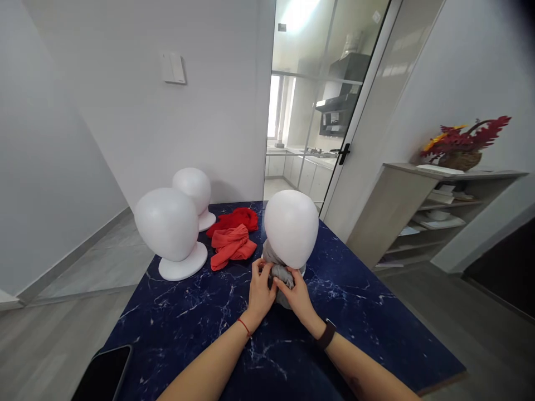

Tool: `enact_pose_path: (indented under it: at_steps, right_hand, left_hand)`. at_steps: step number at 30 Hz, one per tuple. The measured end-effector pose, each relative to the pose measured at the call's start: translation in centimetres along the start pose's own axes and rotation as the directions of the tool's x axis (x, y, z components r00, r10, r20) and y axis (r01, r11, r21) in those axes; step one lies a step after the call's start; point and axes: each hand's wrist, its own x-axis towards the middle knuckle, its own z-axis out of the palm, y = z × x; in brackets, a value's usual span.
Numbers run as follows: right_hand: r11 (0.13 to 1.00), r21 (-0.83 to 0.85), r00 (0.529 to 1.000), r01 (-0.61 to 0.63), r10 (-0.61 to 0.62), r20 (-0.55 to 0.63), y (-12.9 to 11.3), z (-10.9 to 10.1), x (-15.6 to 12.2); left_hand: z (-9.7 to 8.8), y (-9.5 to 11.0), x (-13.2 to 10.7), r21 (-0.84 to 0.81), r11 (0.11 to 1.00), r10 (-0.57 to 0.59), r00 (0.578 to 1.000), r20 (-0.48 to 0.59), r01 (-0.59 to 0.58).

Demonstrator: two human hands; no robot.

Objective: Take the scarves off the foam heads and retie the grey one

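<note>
A white mannequin head [291,227] stands on the table at the centre right. A grey cloth [284,274], bunched and twisted, lies around its neck and hangs down in front. My left hand [261,287] pinches the cloth from the left, thumb and fingers closed on it. My right hand [297,294] grips it from the right, its thumb close to the left one. The head's base is mostly hidden behind the cloth and my hands. Left of it lie a coral-red cloth [232,246] and a brighter red cloth [243,218], both crumpled.
Two more white mannequin heads, a nearer one [167,225] and a farther one [193,188], stand at the left of the dark blue marbled table [200,323]. A phone [104,374] lies at the front left corner. Beyond are a glass door [309,111] and a shelf unit [376,211].
</note>
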Motion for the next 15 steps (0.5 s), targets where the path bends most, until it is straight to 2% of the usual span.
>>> enact_pose_path:
  at_steps: [5,7,11,15]
  right_hand:
    - [0.98,0.147,0.991,-0.133,0.132,0.018,-0.8,-1.4,0.3]
    - [0.972,0.172,0.985,-0.163,0.171,-0.035,-0.9,-1.7,0.4]
    - [0.977,0.118,0.967,-0.179,0.197,-0.162,-0.5,-1.9,0.7]
    - [0.96,0.184,0.936,-0.211,0.253,-0.243,0.3,-1.7,0.6]
  left_hand:
    - [-0.6,-0.7,-0.3,-0.031,0.999,0.016,0.999,0.028,-0.015]
    - [-0.9,-0.9,-0.2,-0.034,0.999,-0.008,1.0,0.013,0.009]
    - [-1.0,-1.0,-0.3,-0.035,0.998,-0.047,0.998,-0.038,0.046]
    - [-0.9,-1.1,-0.3,-0.013,0.998,-0.069,0.995,-0.075,0.068]
